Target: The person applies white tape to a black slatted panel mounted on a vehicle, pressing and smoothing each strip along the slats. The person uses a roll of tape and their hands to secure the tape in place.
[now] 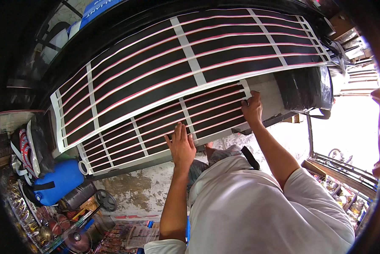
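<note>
A large black sheet with white and red stripes [145, 76] lies across the upper surface, its lower edge overlapping a smaller sheet of similar striped pattern [158, 127]. My left hand [181, 147] rests palm down on the lower edge of the smaller sheet, fingers apart and pointing up the picture. My right hand [252, 107] is at that sheet's right end, its fingers bent at the white edge; whether they pinch it is hard to tell. Under both sheets is a grey work surface [267, 95].
A black plastic-wrapped bundle [304, 89] sits at the right end. To the left are a blue plastic container [60, 181], a white ring [83, 167] and a black handwheel [106, 200]. Cluttered trays [342, 193] stand at lower right.
</note>
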